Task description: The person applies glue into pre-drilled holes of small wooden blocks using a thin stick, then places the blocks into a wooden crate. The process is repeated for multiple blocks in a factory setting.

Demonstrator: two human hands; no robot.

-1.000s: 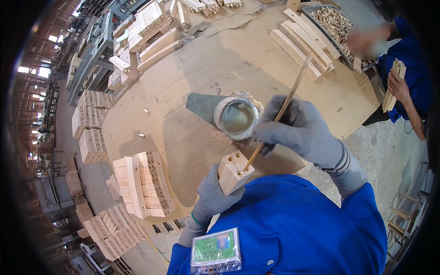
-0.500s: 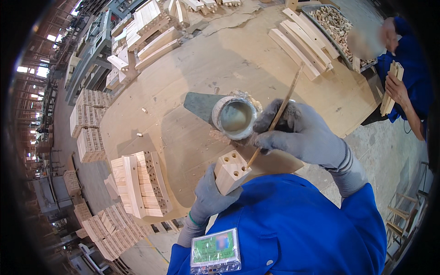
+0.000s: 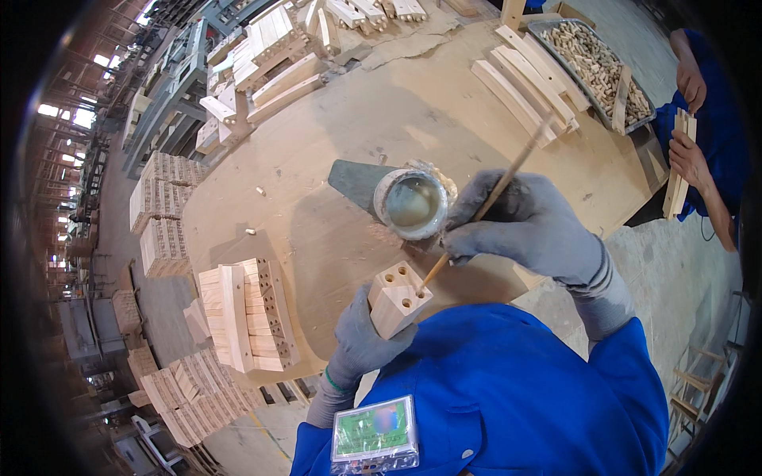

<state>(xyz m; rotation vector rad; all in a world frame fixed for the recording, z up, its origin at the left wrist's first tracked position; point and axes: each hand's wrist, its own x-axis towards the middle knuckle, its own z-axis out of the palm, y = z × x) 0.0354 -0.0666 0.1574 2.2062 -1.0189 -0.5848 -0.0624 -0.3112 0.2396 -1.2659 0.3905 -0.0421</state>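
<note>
Both of my hands wear grey gloves. My left hand (image 3: 361, 333) is closed around a pale wooden block (image 3: 393, 308), close to my body, its end with several drilled holes turned up. A thin wooden stick (image 3: 508, 178) is pinched in my right hand (image 3: 532, 226). The stick's lower tip meets the block at one of the right-hand holes; how deep it sits I cannot tell. Just beyond my right fingers, a round pot (image 3: 410, 204) holds a cloudy, pale liquid, with dried crust on its rim. A dark flat piece (image 3: 359, 187) juts out left of the pot.
Drilled wooden pieces (image 3: 244, 316) lie stacked at the table's left edge. At the far right are wooden strips (image 3: 524, 87) and a tray of dowels (image 3: 597, 67). Two loose dowels lie on the table (image 3: 317, 238). Beyond the right edge, a co-worker's hands (image 3: 689, 159) hold wooden strips.
The stick's tip has shifted slightly left on the block's holed end, and the stick leans more. My left hand still holds the block. The co-worker's upper hand has come down to the strips.
</note>
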